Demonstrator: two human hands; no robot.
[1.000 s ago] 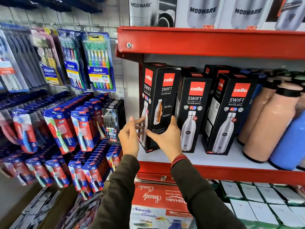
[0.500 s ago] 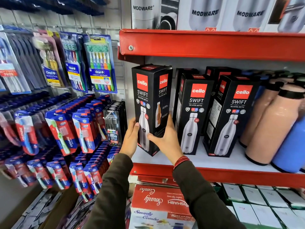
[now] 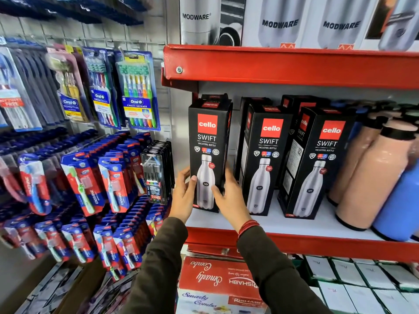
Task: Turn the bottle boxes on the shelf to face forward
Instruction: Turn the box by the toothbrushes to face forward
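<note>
Three black Cello Swift bottle boxes stand along the front of the white shelf (image 3: 294, 225) with its red edge. The leftmost box (image 3: 207, 141) stands upright with its printed front toward me. My left hand (image 3: 182, 196) presses its lower left side and my right hand (image 3: 229, 198) grips its lower right side, thumb across the front. The middle box (image 3: 265, 159) and the right box (image 3: 317, 162) also show their fronts, turned slightly left. More black boxes stand behind them, mostly hidden.
Peach bottles (image 3: 374, 177) and a blue bottle (image 3: 401, 200) crowd the shelf's right end. Toothbrush packs (image 3: 136, 91) hang on the wall grid at left. Modware boxes (image 3: 281, 21) fill the shelf above. A red combo box (image 3: 217, 279) and white boxes lie below.
The leftmost box has turned from showing its side and corner to showing its front squarely. Both hands stayed on its lower part and moved with it.
</note>
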